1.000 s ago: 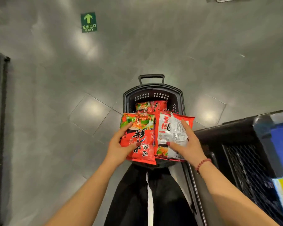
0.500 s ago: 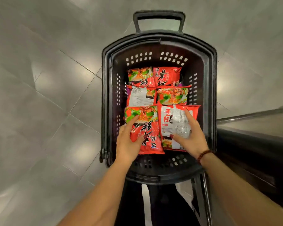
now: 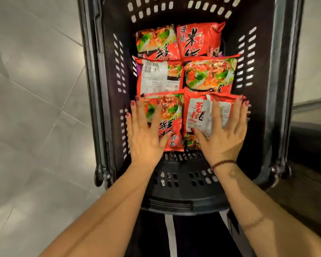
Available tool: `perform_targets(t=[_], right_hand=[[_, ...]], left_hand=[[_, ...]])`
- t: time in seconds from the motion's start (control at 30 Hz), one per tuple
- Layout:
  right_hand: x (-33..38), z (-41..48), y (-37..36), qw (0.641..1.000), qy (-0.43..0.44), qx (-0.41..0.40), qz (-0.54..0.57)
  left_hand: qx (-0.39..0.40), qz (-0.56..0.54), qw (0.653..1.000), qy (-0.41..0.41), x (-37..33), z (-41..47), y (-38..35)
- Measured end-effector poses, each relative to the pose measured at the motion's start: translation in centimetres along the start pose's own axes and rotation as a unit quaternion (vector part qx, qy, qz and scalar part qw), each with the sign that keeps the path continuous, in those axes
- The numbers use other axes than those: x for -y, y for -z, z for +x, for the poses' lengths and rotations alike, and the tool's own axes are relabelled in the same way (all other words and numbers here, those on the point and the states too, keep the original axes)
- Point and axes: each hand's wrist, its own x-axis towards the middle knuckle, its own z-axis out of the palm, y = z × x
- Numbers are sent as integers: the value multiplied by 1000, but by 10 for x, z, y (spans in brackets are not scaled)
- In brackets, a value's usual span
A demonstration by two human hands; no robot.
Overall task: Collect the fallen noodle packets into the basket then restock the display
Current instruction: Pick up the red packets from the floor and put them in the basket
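Red noodle packets (image 3: 172, 112) now down at 6 o'clock in the basket (image 3: 263, 89); left grip (image 3: 145, 134) and right grip (image 3: 222, 138) let go, lying flat on top, restocking next

six noodle packets (image 3: 209, 73), one basket (image 3: 263, 52)

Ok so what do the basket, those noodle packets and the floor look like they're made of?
The basket looks like moulded dark plastic, matte, with slot rows through its walls. The noodle packets seem thin printed plastic film, glossy, going by crinkles and sheen. The floor is probably polished grey tile: grout lines, soft light reflections.
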Motion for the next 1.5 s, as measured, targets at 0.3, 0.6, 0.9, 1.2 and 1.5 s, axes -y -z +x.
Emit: perform_targets(t=[0.3, 0.6, 0.9, 1.2, 1.5], right_hand=[[-4, 19, -29, 983, 69, 162, 49], [-2, 23, 27, 984, 47, 168, 24], [6, 15, 223, 987, -21, 114, 107], [33, -72, 395, 983, -154, 10, 104], [42, -231, 489, 902, -405, -129, 73]], left_hand=[[128, 179, 970, -107, 5, 37, -21], [106, 40, 987, -111, -13, 28, 37], [44, -47, 984, -168, -61, -7, 216], [63, -93, 915, -388, -120, -47, 359], [96, -73, 760, -639, -225, -112, 413]])
